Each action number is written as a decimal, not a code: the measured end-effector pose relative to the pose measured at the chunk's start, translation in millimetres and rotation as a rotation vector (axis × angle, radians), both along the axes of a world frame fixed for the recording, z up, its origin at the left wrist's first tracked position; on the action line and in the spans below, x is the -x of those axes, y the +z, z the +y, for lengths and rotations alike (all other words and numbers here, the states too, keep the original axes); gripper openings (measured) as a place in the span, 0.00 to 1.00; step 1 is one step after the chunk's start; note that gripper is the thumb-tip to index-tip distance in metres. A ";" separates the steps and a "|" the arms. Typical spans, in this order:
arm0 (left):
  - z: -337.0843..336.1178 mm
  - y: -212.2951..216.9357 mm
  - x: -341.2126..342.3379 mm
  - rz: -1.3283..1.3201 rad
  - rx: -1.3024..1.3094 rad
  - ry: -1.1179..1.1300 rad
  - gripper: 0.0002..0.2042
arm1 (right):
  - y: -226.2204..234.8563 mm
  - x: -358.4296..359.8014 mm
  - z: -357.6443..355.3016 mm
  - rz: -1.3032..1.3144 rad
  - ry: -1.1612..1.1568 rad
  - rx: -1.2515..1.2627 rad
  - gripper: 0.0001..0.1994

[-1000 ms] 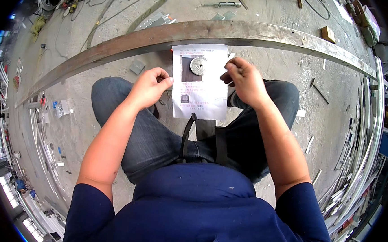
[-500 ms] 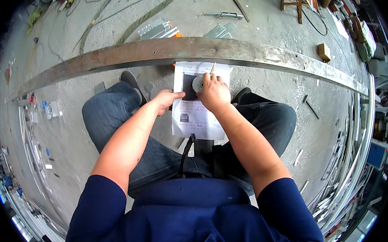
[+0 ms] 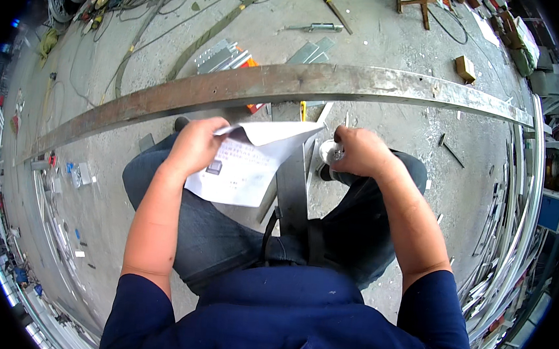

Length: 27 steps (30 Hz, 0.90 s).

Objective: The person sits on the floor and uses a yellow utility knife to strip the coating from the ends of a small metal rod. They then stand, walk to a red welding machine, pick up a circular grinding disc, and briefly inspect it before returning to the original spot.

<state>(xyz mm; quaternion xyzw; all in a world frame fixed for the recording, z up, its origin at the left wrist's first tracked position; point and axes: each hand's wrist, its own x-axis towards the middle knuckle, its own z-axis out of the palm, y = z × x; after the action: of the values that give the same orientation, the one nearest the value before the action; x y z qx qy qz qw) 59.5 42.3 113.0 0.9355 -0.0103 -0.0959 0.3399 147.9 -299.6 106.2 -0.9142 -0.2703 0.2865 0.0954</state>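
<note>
My left hand is closed on the upper left part of a printed sheet of paper, lifted and tilted, its top edge curling over. Off to the right, my right hand grips a round grey-white disc by its edge; its exact kind is not clear. A thin pale stick, like a pencil, pokes up beyond the fingers of the same hand. Between my legs lies a flat grey metal bar, partly hidden under the paper.
A long rusty metal beam crosses in front of me. Beyond it lie grey metal plates, a clamp-like tool and hoses. A hammer rests on the floor at right, near long metal strips.
My left hand has lifted the paper and moved it left, uncovering the metal bar. My right hand has shifted right, carrying the disc and the stick off the paper.
</note>
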 end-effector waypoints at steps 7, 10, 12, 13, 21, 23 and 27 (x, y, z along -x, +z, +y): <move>-0.8 -13.6 -67.2 0.090 0.880 0.318 0.13 | 5.5 -20.9 9.9 -0.044 -0.269 -0.251 0.25; -9.4 -27.5 -93.1 0.087 0.983 0.349 0.14 | 9.0 -50.9 23.3 -0.070 -0.550 -0.655 0.24; -12.9 -34.7 -108.1 0.141 1.040 0.360 0.15 | -7.8 -75.9 37.1 -0.042 -0.656 -0.794 0.22; -15.8 -37.7 -115.8 0.152 1.059 0.356 0.15 | -13.6 -88.0 41.3 -0.011 -0.670 -0.790 0.20; 2.3 -64.6 -157.4 -0.205 0.541 0.098 0.29 | -61.8 -154.4 59.0 -0.020 -0.712 -0.891 0.11; 2.1 -68.7 -162.3 -0.159 0.730 0.136 0.40 | -64.8 -162.1 61.6 -0.026 -0.707 -0.903 0.11; 1.8 -70.9 -167.4 -0.132 0.834 0.122 0.44 | -73.3 -183.8 58.1 -0.017 -0.744 -0.891 0.11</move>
<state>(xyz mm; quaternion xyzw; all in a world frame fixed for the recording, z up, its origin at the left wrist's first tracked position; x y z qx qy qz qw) 226.9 44.1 42.1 0.7210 -0.0145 -0.0031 0.6928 331.6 -241.4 33.0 -0.8216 -0.0262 0.0850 0.5630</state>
